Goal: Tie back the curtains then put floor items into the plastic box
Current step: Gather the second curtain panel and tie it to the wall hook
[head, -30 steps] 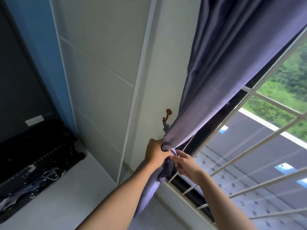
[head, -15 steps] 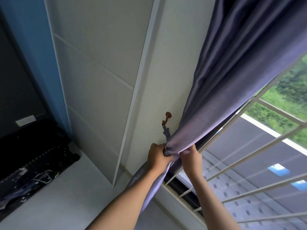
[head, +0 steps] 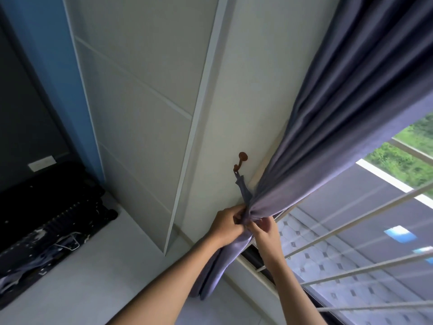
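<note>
Head view: left hand grips the gathered purple curtain at its bunched waist; right hand, just beside, pinches the tieback strap; best keep the bunch tight while looping toward the brown wall hook above both hands

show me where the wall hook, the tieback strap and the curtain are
wall hook (head: 241, 161), head view, on its brown stem.
tieback strap (head: 243, 192), head view, on the stretch below the hook.
curtain (head: 339, 127), head view, on the hanging folds.
</note>
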Available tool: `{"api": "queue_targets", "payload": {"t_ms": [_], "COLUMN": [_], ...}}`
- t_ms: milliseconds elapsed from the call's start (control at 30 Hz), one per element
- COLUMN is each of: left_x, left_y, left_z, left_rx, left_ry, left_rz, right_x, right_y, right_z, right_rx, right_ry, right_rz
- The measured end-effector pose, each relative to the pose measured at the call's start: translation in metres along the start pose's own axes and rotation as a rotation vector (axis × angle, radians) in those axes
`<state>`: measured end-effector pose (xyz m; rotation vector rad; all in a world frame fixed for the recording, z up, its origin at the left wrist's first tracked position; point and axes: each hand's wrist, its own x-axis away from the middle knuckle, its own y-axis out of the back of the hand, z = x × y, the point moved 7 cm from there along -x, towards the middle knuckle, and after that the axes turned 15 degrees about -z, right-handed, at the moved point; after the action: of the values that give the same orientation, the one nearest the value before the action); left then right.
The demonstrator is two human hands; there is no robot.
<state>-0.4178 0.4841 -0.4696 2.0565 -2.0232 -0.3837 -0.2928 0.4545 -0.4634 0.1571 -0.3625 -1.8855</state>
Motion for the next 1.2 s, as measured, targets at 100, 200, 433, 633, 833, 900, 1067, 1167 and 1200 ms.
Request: {"api": "queue_targets", "payload": {"t_ms": [100,200,433,633,833,900,1067,1167,1200], "left_x": [-0.002,-0.01,-0.035,-0.045,-0.062,-0.064,-0.067,-0.063,-0.063], "left_y": [0.0,0.003,0.009,0.005,-0.011,-0.015,-0.02,-0.018,-0.018], "left_z": [-0.002,-0.008,-0.018,-0.023,-0.02,-0.015,-0.008,-0.009,-0.009], "left_rx": [0.005,-0.088,-0.246,-0.036,-0.051,-0.065,-0.129,-0.062,-0.048], "left_ry": [-0.006,-0.052,-0.222,-0.082,-0.007,0.045,0.09,0.134,0.14], "left_rz": [0.015,-0.003,-0.015,-0.092,-0.037,-0.019,0.082,0.1,0.096], "right_x": [-0.005,-0.01,-0.013,-0.017,-0.025,-0.028,-0.032,-0.037,-0.038], "right_y": [0.004,0.004,0.007,0.018,0.026,0.025,0.018,0.013,0.012], "right_z": [0.001,0.002,0.001,-0.003,-0.011,-0.012,-0.004,-0.001,0.0], "right_rx": [0.103,0.183,0.188,0.205,0.191,0.193,0.112,0.051,0.029], "right_ry": [0.055,0.083,0.075,0.079,0.081,0.075,0.049,0.002,-0.005], "right_rz": [-0.06,-0.126,-0.276,-0.263,-0.235,-0.217,-0.146,-0.067,-0.034]}}
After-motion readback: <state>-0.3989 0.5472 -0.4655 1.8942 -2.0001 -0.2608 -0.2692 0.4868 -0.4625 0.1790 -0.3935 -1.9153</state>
